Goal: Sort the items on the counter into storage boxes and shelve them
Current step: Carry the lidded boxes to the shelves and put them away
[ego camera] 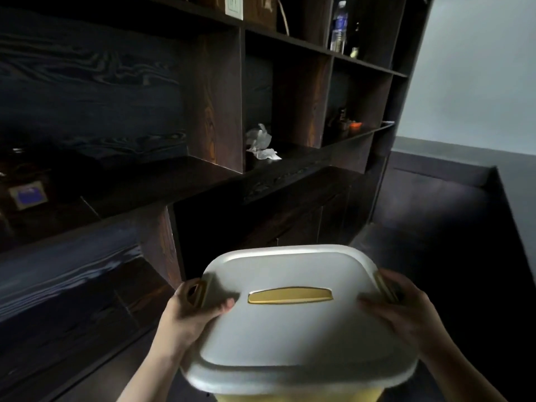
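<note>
While the dark wooden shelving unit (214, 91) fills the view ahead with several open compartments, the storage box (293, 323) is not yet on any of them: it is carried in front of the person, low and near, its pale lid closed and a yellow body showing beneath. By that evidence the sorting for this box appears finished and the shelving step is under way; whether other boxes or items remain on the surface cannot be told, since no counter is in view. Left hand (191, 311): grip clasped on the box's left edge, thumb laid on the lid, fingers curled round the yellow side latch (197, 291). Right hand (406, 309): grip wrapped over the right edge beside the opposite latch, thumb flat on the lid. A yellow recessed handle (290, 295) lies at the lid's centre, untouched. Lesser items on the shelves: crumpled white paper (261, 142) in a middle compartment, a plastic bottle (338, 27) above at right.
</note>
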Demonstrator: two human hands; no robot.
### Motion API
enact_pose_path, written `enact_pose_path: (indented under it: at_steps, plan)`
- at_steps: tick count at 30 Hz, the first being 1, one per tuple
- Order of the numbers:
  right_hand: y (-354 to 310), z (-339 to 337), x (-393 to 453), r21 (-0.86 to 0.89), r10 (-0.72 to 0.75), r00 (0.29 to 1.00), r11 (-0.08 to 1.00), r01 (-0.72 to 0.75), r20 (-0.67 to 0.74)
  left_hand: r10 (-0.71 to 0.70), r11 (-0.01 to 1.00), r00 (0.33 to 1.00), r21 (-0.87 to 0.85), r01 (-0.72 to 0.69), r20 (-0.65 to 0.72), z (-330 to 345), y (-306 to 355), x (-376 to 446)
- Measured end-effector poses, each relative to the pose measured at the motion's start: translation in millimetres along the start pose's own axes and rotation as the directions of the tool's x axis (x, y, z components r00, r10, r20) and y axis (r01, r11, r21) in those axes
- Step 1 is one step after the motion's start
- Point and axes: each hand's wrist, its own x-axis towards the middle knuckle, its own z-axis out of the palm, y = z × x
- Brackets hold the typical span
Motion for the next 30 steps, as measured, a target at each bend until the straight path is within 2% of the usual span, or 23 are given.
enact_pose_path:
  at_steps: [4,8,11,15,19,24,26,30]
  plan:
    - [18,26,59,0.048,0.035,0.996,0.998,-0.039,0.084,0.016,0.999,0.996,0.030,-0.013,-0.091,32,-5,30]
    - [42,65,120,0.054,0.043,0.993,0.997,-0.049,0.110,0.035,0.994,0.983,0.104,-0.016,-0.182,63,-17,73]
    - [42,93,176,0.024,0.047,0.976,0.998,-0.054,0.211,0.013,0.990,0.978,0.142,0.017,-0.206,77,-18,115]
    - [37,125,256,0.109,0.066,0.960,0.989,-0.099,0.274,0.008,0.989,0.963,0.145,0.032,-0.268,100,-15,167]
    - [39,150,318,0.130,0.056,0.917,0.985,-0.116,0.395,-0.034,0.984,0.954,0.155,0.084,-0.298,116,-12,208]
    - [37,190,386,0.221,0.050,0.890,0.961,-0.167,0.453,-0.102,0.979,0.920,0.125,0.161,-0.379,129,-17,249]
    - [35,210,411,0.227,0.033,0.866,0.959,-0.168,0.499,-0.162,0.974,0.904,0.082,0.210,-0.396,135,-24,261]
    - [26,243,453,0.157,0.000,0.755,0.978,-0.136,0.655,-0.217,0.950,0.822,0.079,0.301,-0.527,152,-29,278]
